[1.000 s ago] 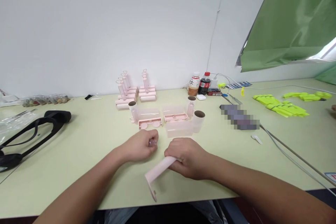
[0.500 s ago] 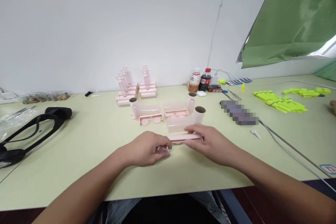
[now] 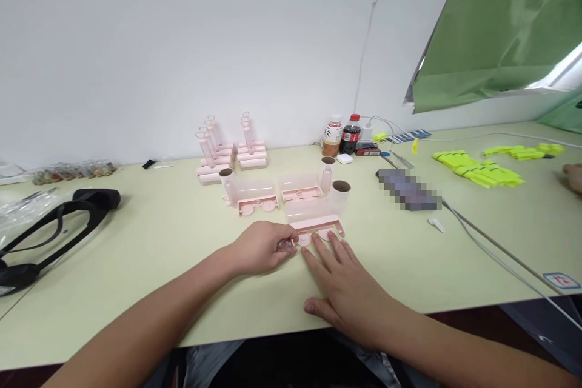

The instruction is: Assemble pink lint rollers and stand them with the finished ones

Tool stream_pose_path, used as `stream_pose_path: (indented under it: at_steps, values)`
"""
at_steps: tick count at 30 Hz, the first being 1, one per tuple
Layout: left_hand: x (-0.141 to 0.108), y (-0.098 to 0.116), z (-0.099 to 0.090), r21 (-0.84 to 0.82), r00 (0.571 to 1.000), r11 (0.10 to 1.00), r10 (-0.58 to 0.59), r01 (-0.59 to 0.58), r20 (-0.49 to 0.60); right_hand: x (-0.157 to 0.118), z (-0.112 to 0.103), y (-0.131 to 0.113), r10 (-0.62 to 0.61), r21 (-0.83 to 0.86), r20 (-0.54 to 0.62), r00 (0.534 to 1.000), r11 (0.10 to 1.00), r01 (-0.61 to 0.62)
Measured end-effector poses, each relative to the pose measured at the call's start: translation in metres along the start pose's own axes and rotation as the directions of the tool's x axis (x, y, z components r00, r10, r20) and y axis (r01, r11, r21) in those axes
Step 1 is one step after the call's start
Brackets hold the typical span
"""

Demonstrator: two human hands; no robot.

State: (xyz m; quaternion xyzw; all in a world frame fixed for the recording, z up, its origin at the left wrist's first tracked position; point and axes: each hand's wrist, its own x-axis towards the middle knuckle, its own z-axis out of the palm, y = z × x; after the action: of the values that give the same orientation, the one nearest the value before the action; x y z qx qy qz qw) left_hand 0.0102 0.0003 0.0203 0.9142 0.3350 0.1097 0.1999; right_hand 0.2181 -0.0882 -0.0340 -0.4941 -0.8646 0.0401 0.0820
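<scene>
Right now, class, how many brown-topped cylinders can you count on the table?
3. The left cylinder stands beside an open pink tray. To the right, the rear cylinder stands farther back than the front cylinder. None appears hidden.

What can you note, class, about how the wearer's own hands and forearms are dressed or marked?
The left hand and right hand wear no gloves. No sleeve, watch, bracelet, ring, cable or marking shows on them or their forearms.

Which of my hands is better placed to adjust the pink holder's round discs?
Probably your right hand: its spread fingertips are already at the discs, while your left hand grips a small clear piece.
</scene>
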Motion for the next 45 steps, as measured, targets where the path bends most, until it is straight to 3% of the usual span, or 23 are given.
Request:
stream_pose_path:
  at_steps: [5,11,16,20,25,30,36,45]
  values:
    - [0.009,0.001,-0.002,0.103,0.999,0.995,0.014,-0.019,0.043,0.009,-0.001,0.001,0.034,-0.004,0.024,0.999,0.999,-0.034]
    - [0.018,-0.003,-0.001,0.166,0.997,0.986,0.0,-0.013,0.08,0.0,-0.002,-0.001,-0.01,0.02,0.057,0.998,1.0,0.009]
    - [0.019,-0.002,-0.001,0.203,0.994,0.979,-0.014,-0.009,0.112,-0.001,-0.009,0.005,-0.065,-0.016,-0.06,0.996,0.998,0.065]
    - [0.017,0.009,-0.003,0.338,0.989,0.941,-0.057,0.008,0.136,0.006,-0.028,0.016,0.047,-0.033,-0.081,0.996,0.998,-0.05]
    - [0.019,0.032,0.006,0.452,0.986,0.889,-0.13,0.071,0.1,0.017,-0.039,0.024,0.259,-0.065,0.087,0.962,0.965,-0.254]
    - [0.021,0.047,0.016,0.44,0.973,0.884,-0.217,0.159,0.084,0.026,-0.032,0.024,0.277,-0.118,0.096,0.956,0.957,-0.265]
    - [0.02,0.043,0.021,0.45,0.971,0.884,-0.2,0.122,0.129,0.03,-0.024,0.033,0.246,-0.118,0.043,0.968,0.964,-0.24]
    - [0.018,0.035,0.03,0.513,0.991,0.858,-0.037,-0.035,0.129,0.031,-0.025,0.039,0.299,-0.1,-0.117,0.947,0.945,-0.311]
